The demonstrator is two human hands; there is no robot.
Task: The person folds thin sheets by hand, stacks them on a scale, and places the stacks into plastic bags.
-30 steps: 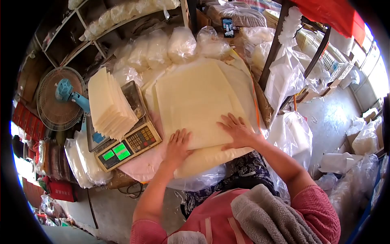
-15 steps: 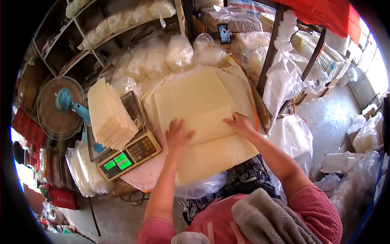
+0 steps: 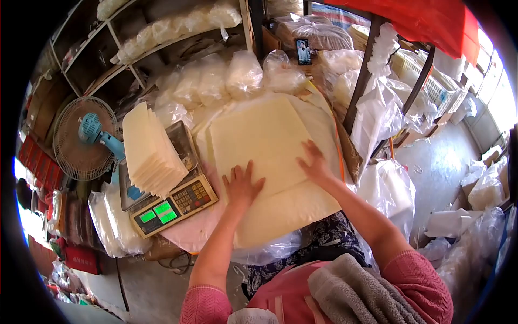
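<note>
The right hand [image 3: 315, 162] has loosened from its curled hold near the side of the broad, pale-yellow sheet [image 3: 261, 132] and now lies open on it, fingers spread. The left hand [image 3: 241, 189] is open too, palm down over the sheet's near left part, thumb pointing inward; whether its whole palm presses down cannot be told. Neither hand grips anything. The sheet lies spread on the cloth-covered worktop in front of the person, its near part opened out flat toward the lap rather than rolled up as it was a second ago. A faint line crosses it by the hands, and whether that is a crease or another sheet's edge is unclear. To the left, the leaning stack of pale sheets [image 3: 151, 148] remains on the scale [image 3: 189, 197], beside the fan [image 3: 86, 137]. Filled plastic bags [image 3: 244, 75] line the far side.
</note>
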